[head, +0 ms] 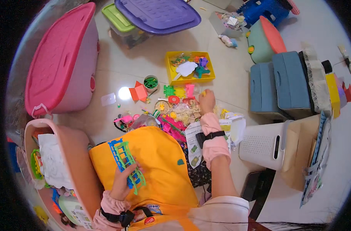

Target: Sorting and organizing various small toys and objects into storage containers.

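Observation:
My left hand [124, 176] is closed around a green plastic track piece [129, 157] and a blue plastic track piece [115, 150], held together over the yellow apron [161, 161] on my lap. Out past the pile of small toys, my right hand [207, 101] has its fingers curled, with a small yellow thing at the fingertips that is too small to name. Beside it lie a pink puzzle-like piece [190, 90], a yellow one [180, 92] and a green one [169, 90]. Shredded paper filler [185, 113] and a printed sheet [193, 147] are just nearer to me.
A yellow box [169, 73] holds small toys, near a cup of green pieces [151, 83] and a folded red paper box [138, 91]. Pink storage bin [60, 57] and open pink tub [74, 147] stand left; white perforated basket [260, 144] and blue-grey boxes [291, 80] stand right.

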The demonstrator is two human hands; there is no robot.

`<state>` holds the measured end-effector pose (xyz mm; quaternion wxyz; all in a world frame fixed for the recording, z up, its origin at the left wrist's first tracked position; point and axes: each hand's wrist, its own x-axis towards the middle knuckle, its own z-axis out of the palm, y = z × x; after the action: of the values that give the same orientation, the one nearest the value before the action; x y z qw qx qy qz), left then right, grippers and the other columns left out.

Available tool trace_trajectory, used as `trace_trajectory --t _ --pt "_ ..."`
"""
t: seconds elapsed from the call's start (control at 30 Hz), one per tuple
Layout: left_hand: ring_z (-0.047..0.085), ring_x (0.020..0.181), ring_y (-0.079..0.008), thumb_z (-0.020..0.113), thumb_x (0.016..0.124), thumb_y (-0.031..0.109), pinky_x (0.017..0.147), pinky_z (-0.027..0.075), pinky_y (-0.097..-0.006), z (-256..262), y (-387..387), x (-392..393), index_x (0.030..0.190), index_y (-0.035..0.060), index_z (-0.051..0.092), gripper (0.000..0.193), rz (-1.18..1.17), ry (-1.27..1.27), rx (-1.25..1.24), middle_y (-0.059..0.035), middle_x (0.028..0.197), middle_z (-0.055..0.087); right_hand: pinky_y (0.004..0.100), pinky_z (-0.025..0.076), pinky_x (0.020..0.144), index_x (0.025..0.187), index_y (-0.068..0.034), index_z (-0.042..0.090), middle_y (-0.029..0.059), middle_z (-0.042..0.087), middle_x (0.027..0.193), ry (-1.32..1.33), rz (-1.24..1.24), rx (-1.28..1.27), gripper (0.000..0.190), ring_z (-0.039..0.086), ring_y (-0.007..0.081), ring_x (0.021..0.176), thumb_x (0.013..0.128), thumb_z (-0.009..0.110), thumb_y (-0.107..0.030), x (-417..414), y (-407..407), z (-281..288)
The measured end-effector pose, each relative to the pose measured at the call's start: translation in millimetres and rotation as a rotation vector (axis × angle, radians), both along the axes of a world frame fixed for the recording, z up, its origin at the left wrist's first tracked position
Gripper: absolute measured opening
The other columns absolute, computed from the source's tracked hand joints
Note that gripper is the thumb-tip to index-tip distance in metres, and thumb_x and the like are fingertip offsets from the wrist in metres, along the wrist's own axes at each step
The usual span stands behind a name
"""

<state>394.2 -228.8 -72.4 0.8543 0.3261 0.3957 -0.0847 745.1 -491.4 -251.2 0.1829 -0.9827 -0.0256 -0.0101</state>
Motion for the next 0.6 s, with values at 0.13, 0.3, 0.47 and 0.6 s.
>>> trace_trajectory --t 0.13,0.3,0.47,0.6 --pt "0.061 0.081 -0.0199 0.061 0.083 0.007 0.072 0.051 -0.0318 0 7 -7 0.113 0.0031 0.048 0.032 0.038 -0.06 0.028 -0.007 0.09 0.058 0.0441 0.048 0.076 0.098 -0.003 0.059 0.0197 0.062 0.097 -0.315 0.22 0.245 0.03 0.06 0.0371 0.089 0.075 0.066 -0.021 -7 41 20" --pt "0.061 0.083 -0.0196 0.06 0.084 0.007 0.072 0.051 -0.0315 4 6 -12 0.113 0.0037 0.048 0.032 -0.018 -0.045 0.016 -0.0078 0.092 0.059 0.0443 0.049 0.076 0.104 -0.003 0.056 0.0213 0.061 0.097 0.021 0.378 -0.046 0.048 0.061 0.0377 0.088 0.069 0.074 -0.03 5 66 2" --pt "0.061 0.083 -0.0197 0.061 0.084 0.008 0.072 0.051 -0.0317 9 11 -25 0.116 0.0039 0.047 0.035 -0.005 -0.077 0.011 -0.0082 0.092 0.059 0.0421 0.049 0.079 0.109 -0.003 0.054 0.0209 0.061 0.101 0.11 0.355 -0.239 0.069 0.061 0.035 0.092 0.055 0.082 -0.037 16 82 -14" --pt "0.061 0.084 -0.0193 0.061 0.084 0.009 0.07 0.051 -0.0313 5 15 -32 0.116 0.0045 0.047 0.035 0.012 -0.067 0.034 -0.0082 0.093 0.059 0.04 0.047 0.087 0.117 -0.005 0.05 0.0191 0.06 0.103 0.083 0.304 -0.16 0.076 0.059 0.034 0.099 0.054 0.083 -0.03 28 69 -22"
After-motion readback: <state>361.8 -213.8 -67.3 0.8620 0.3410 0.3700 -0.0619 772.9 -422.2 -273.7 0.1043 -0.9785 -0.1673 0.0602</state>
